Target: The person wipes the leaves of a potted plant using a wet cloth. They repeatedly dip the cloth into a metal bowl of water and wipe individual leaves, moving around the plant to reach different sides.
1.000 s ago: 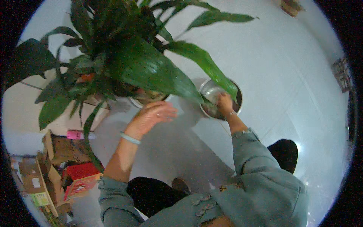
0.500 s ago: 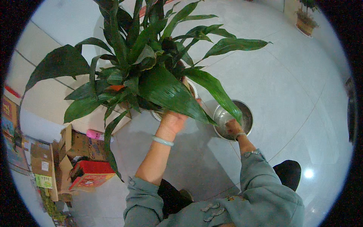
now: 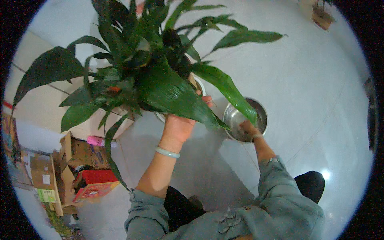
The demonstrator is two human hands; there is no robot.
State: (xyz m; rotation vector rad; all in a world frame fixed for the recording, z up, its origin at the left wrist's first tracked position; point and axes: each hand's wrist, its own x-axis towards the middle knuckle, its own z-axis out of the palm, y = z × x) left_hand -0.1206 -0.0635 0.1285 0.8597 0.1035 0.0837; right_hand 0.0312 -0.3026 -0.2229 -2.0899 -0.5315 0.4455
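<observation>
A large potted plant with long, broad green leaves fills the upper left. My left hand, with a pale bangle at its wrist, is beneath a wide leaf and holds it; its fingertips show past the leaf's right edge. Foliage hides most of the white pot. To the right, a round metal basin stands on the floor. My right hand reaches down into it, fingers bunched and closed; what they hold, if anything, is hidden. Another long leaf hangs with its tip over the basin.
Opened cardboard boxes, a red box and a pink bottle are at the left. Another potted plant stands at the far right. Pale floor tiles surround the basin.
The plant and my left hand appear slightly farther left and up in the view. My right hand stays down in the basin, which also appears a little higher.
</observation>
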